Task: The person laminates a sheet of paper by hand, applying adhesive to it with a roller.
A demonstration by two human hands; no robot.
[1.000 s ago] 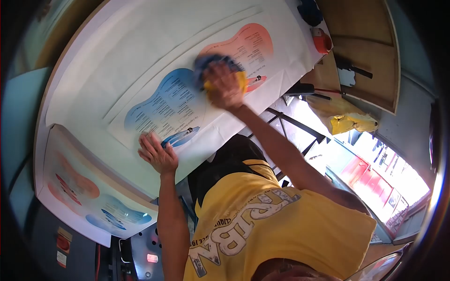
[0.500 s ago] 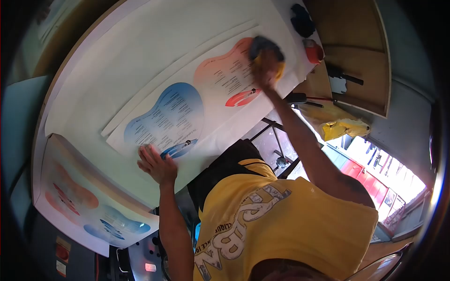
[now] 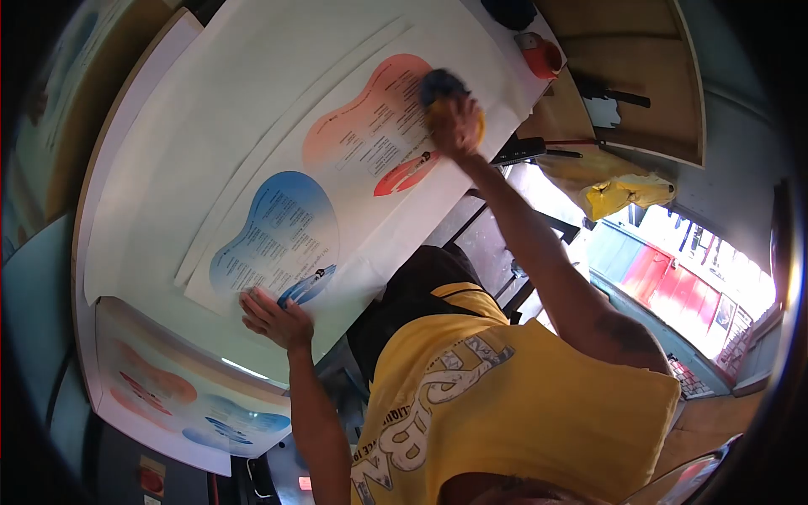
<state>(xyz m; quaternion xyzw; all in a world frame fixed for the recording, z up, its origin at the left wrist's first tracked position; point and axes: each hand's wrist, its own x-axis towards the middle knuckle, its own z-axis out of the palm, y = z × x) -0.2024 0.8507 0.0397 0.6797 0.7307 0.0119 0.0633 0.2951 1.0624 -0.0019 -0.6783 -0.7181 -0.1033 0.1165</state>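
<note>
A long white printed sheet (image 3: 349, 194) lies on the pale work surface, with a blue shape and a red-orange shape on it. Flat on the sheet's lower left corner, beside the blue print, rests my left hand (image 3: 276, 319), fingers spread. Over the right end of the red-orange print, my right hand (image 3: 455, 126) grips a dark blue and yellow cloth (image 3: 443, 87) pressed on the sheet. The edge of another sheet shows along the far side of the printed one.
An orange-red roll (image 3: 541, 57) and a dark bundle (image 3: 510, 12) sit at the far right end. Yellow plastic (image 3: 627, 195) hangs beyond the table's right side. Another sheet with similar prints (image 3: 181, 404) is at the lower left, beside the table edge.
The view has shifted, so the sheet and table appear further left. My right hand and the cloth still lie over the red-orange print's right end. My left hand stays at the lower corner.
</note>
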